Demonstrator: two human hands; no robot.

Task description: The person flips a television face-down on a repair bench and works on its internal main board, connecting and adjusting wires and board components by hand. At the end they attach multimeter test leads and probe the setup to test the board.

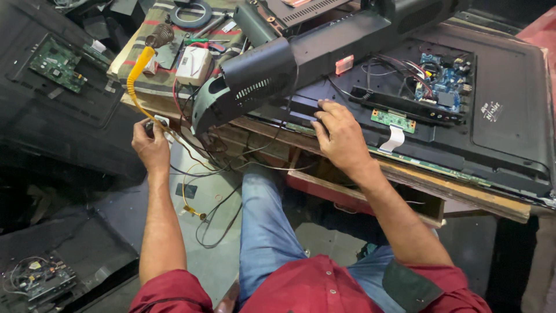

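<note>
Hands at work over a cluttered wooden bench (452, 188). Left hand (149, 145), at nine o'clock, is curled tight around the handle of a soldering iron; its coiled yellow cable (138, 72) climbs toward eleven o'clock. Right hand (341, 136), at centre, presses spread fingers flat on the black plastic back panel of an opened flat television (509, 116), gripping nothing. Blue circuit board (443, 78) sits at two o'clock, white power adapter (194, 65) near twelve.

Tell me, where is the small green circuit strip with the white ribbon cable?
In the head view, the small green circuit strip lies on the black television back, right of the right hand, below the blue circuit board.
</note>
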